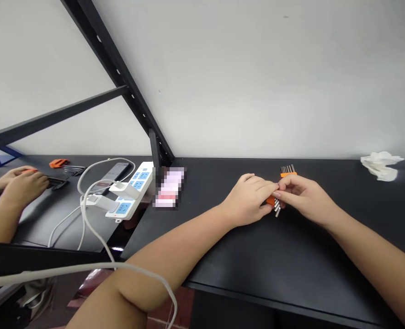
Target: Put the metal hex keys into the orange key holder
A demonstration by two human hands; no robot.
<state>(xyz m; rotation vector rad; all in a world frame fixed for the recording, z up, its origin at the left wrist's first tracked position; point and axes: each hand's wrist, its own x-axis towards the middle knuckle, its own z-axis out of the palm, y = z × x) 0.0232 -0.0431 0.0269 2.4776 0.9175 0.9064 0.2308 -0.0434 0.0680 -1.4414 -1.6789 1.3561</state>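
Observation:
Over the black table my left hand [250,198] is closed around an orange holder [270,200], which is mostly hidden by the fingers. Several silver hex keys [277,209] stick out of it toward me. My right hand [301,198] meets it from the other side, thumb and fingers pinched together at the hex key set. The exact spot it grips is covered. Just behind the right fingers shows an orange strip [288,174] with several dark rods [286,169] pointing to the wall; whether it joins the held holder I cannot tell.
A crumpled white tissue [381,165] lies at the far right. To the left are a blurred patterned sheet [170,187], a white power strip [137,189] with cables, a phone [113,176] and a black metal frame [120,73]. A co-worker's hands [24,183] hold something near an orange piece [58,163].

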